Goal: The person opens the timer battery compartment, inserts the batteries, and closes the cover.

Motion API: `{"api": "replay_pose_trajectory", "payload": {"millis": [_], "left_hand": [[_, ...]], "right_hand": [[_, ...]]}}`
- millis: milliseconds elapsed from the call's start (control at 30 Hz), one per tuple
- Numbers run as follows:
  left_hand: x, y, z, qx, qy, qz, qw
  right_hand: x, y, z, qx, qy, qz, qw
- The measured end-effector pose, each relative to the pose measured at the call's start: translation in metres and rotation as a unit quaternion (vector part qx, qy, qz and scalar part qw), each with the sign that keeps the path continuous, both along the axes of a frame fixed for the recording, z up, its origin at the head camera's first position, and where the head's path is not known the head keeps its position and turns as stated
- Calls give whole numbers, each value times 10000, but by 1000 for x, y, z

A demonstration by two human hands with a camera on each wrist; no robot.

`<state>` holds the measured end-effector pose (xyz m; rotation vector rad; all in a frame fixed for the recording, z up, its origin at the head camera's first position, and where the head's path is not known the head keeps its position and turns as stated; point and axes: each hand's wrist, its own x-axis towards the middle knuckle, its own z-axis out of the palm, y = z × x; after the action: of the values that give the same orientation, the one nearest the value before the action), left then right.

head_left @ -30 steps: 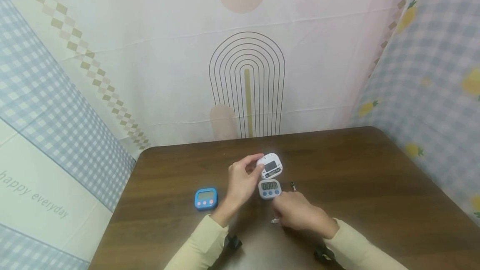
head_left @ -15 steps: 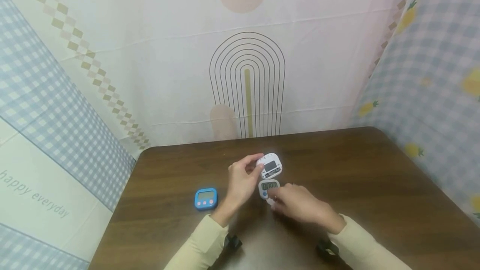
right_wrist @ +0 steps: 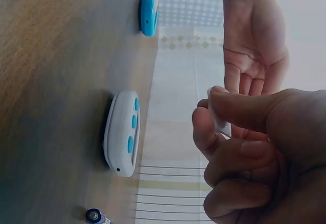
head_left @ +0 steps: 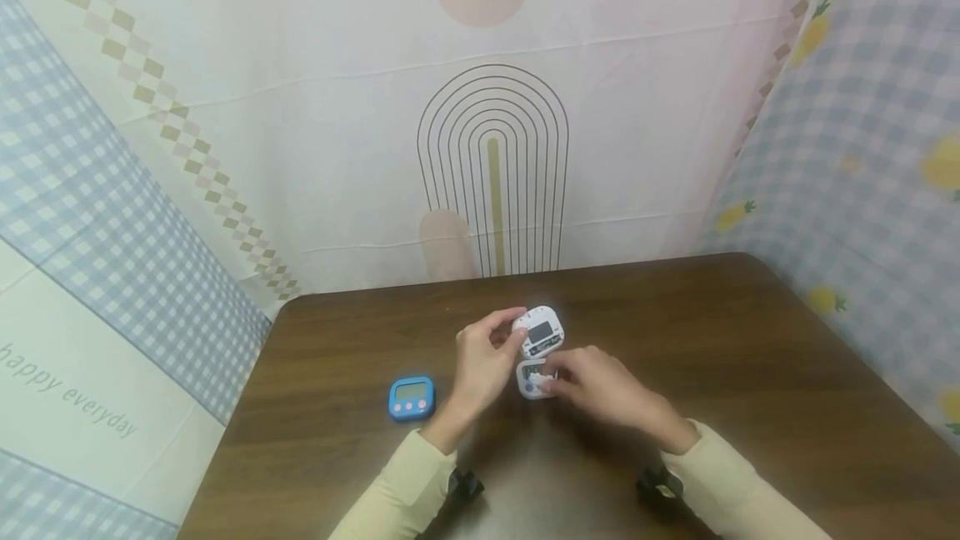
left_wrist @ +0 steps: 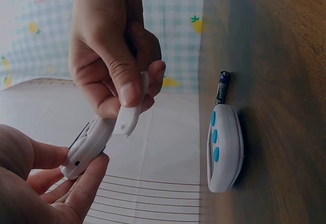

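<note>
My left hand [head_left: 483, 361] holds a white digital timer [head_left: 538, 330] by its left edge, back side toward the head camera. Along the timer's lower edge the battery slot lies uncovered, with something dark inside it. Between thumb and fingers my right hand [head_left: 607, 390] pinches a small white battery cover [left_wrist: 130, 118], close below that slot. Under it on the table lies a second white timer [left_wrist: 226, 150] with blue buttons, its display partly hidden by the right hand in the head view.
A blue timer [head_left: 412, 398] with pink buttons lies on the brown table [head_left: 322, 457], left of the left hand. One loose battery [left_wrist: 222, 87] lies beyond the white timer in the left wrist view. Patterned cloth hangs behind and on both sides.
The right hand has picked up the battery cover from the table and brought it up over the lying white timer, toward the held one. The left hand stays in place.
</note>
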<state>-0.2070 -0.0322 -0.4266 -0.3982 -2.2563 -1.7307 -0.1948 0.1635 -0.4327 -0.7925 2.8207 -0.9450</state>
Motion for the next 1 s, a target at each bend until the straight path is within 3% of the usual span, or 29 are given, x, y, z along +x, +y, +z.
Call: {"api": "replay_pose_trajectory", "payload": {"millis": [400, 633, 867, 1000], "left_hand": [[0, 0, 1, 27, 1, 66, 10000], [0, 0, 2, 22, 0, 80, 10000], [0, -1, 3, 18, 3, 89, 10000], [0, -1, 3, 25, -13, 109, 9999]], "right_hand": [[-11, 6, -1, -1059, -581, -407, 9918], [-14, 11, 2, -1570, -1009, -1011, 9772], [-15, 11, 4, -1805, -1327, -1321, 9656], [-15, 12, 2, -2053, -1695, -1413, 9535]]}}
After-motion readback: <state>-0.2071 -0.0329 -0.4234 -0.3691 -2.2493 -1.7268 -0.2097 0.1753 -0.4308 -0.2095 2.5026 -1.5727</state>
